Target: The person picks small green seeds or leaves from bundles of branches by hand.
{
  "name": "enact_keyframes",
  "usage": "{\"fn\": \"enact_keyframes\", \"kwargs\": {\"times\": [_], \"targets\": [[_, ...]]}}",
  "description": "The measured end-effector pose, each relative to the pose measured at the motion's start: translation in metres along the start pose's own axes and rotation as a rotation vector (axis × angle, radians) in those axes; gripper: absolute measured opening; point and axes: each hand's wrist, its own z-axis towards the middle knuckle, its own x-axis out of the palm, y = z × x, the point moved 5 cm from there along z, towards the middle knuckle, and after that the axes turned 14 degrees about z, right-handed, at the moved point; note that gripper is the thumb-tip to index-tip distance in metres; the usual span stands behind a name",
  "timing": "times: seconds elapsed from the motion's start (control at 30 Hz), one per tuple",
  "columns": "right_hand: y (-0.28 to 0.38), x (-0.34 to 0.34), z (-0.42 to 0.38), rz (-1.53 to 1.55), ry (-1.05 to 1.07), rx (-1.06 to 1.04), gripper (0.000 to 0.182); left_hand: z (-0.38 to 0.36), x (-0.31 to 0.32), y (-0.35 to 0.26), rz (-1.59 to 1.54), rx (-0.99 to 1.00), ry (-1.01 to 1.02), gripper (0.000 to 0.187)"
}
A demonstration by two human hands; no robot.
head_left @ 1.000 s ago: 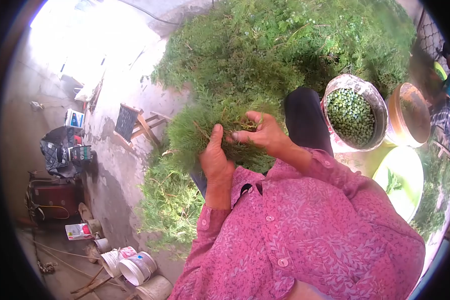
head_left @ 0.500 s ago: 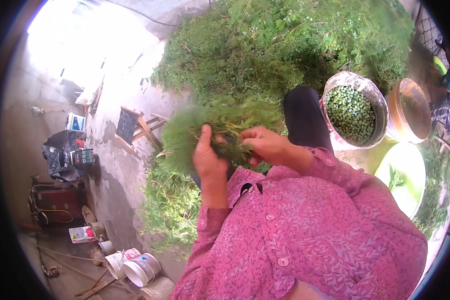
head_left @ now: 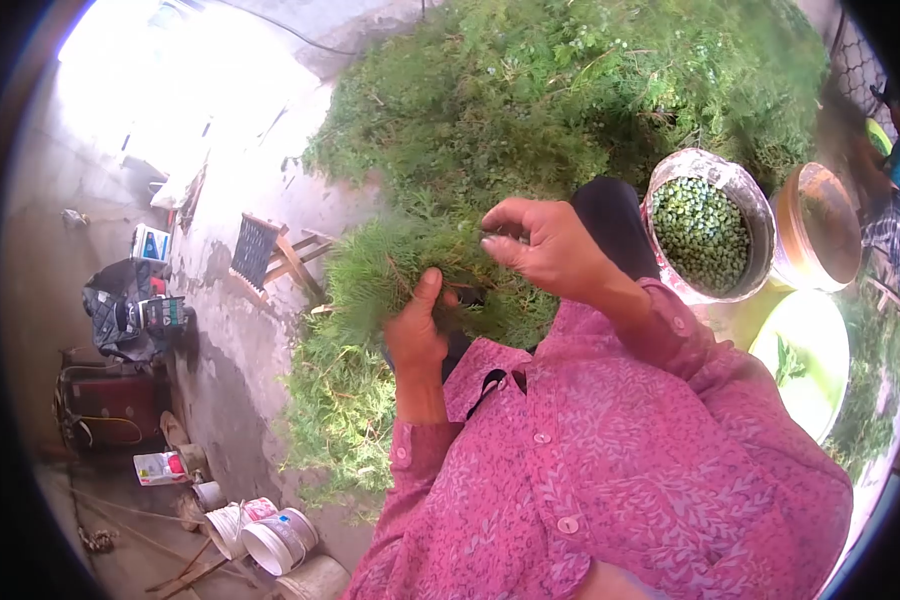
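My left hand (head_left: 417, 335) is closed around a feathery green conifer branch (head_left: 365, 275), its thumb pointing up over the stems. Just right of it, my right hand (head_left: 555, 250) is raised with thumb and fingers curled towards each other. Whatever sits at those fingertips is too small to name. A large heap of similar cut branches (head_left: 470, 120) lies beyond both hands, and more greenery (head_left: 340, 400) spreads below the left one. To the right, small round green cones or berries (head_left: 700, 235) partly fill a stained bucket (head_left: 764, 235).
Beside the bucket stands a tan pail (head_left: 785, 215), with a pale green tub (head_left: 825, 350) nearer me. My dark-clad knee (head_left: 610, 225) lies between hands and bucket. Leftward are a folding stool (head_left: 255, 250), a dark bag (head_left: 120, 310) and white buckets (head_left: 295, 540) on the floor.
My right hand has come away from the branch, moving up and to the right. My left hand keeps its hold on the branch, which is less blurred now.
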Motion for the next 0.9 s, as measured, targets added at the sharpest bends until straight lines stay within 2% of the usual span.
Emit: {"fn": "enact_keyframes", "kwargs": {"times": [0.07, 0.13, 0.27, 0.33, 0.47, 0.53, 0.57, 0.67, 0.73, 0.8, 0.83, 0.87, 0.9], "targets": [[0.004, 0.003, 0.0, -0.078, 0.006, 0.049, 0.024, -0.005, 0.005, -0.008, 0.069, 0.086, 0.118, 0.028], [0.0, 0.007, 0.0, -0.094, 0.065, 0.167, 0.024, -0.005, 0.003, -0.007, 0.094, 0.089, 0.128, 0.028], [-0.01, 0.01, -0.001, -0.019, 0.106, 0.165, 0.021, -0.003, 0.0, -0.005, 0.132, 0.138, 0.144, 0.028], [-0.017, 0.011, -0.002, 0.358, 0.093, 0.279, 0.018, -0.001, -0.002, -0.003, 0.102, 0.096, 0.145, 0.027], [-0.022, -0.001, -0.007, 0.465, 0.082, 0.405, 0.012, -0.001, 0.001, -0.003, 0.06, 0.067, 0.117, 0.022], [-0.021, -0.007, -0.012, 1.152, 0.17, 0.569, 0.01, 0.006, -0.015, 0.0, 0.029, -0.01, 0.057, 0.021], [-0.019, -0.012, -0.012, 1.195, 0.146, 0.557, 0.01, 0.01, -0.023, 0.005, -0.002, -0.086, 0.002, 0.02], [0.003, -0.016, -0.008, 1.076, 0.023, 0.593, 0.009, 0.012, -0.027, 0.011, 0.017, -0.027, 0.047, 0.029], [0.0, -0.009, -0.005, 1.069, 0.037, 0.6, 0.01, 0.008, -0.018, 0.011, 0.007, -0.028, 0.05, 0.029], [-0.01, 0.0, -0.006, 0.708, 0.093, 0.533, 0.014, 0.005, -0.009, 0.007, -0.003, -0.026, 0.05, 0.029], [-0.01, 0.005, -0.006, 0.588, 0.091, 0.411, 0.017, 0.004, -0.006, 0.004, -0.022, -0.028, 0.069, 0.028], [-0.016, 0.01, -0.007, 0.589, 0.092, 0.409, 0.017, 0.003, -0.003, 0.002, -0.039, -0.031, 0.089, 0.028], [-0.013, 0.01, -0.005, 0.302, 0.063, 0.203, 0.016, 0.003, -0.003, 0.001, -0.037, -0.03, 0.089, 0.028]]}}
